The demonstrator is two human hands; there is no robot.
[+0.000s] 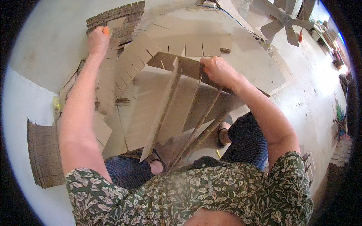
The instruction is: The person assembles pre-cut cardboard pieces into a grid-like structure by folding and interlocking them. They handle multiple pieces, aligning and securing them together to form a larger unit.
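Observation:
In front of me stands a partly assembled cardboard divider [166, 105], its long brown strips crossing a slotted cross strip at the far end. My right hand [220, 71] is closed on the top edge of that cross strip. Out at the far left, my left hand [97, 43] is closed beside a stack of slotted cardboard strips [132, 24]. A small orange piece [106, 30] shows at its fingertips; whether it is worn or held I cannot tell. Brown cardboard lies close behind these fingers, so what they grip is unclear.
Slotted cardboard pieces [132, 64] fan out on the floor beyond the divider. Another cardboard stack [45, 154] stands near my left elbow. A large fan [286, 20] is at the far right. My foot [224, 135] is near the divider's right side.

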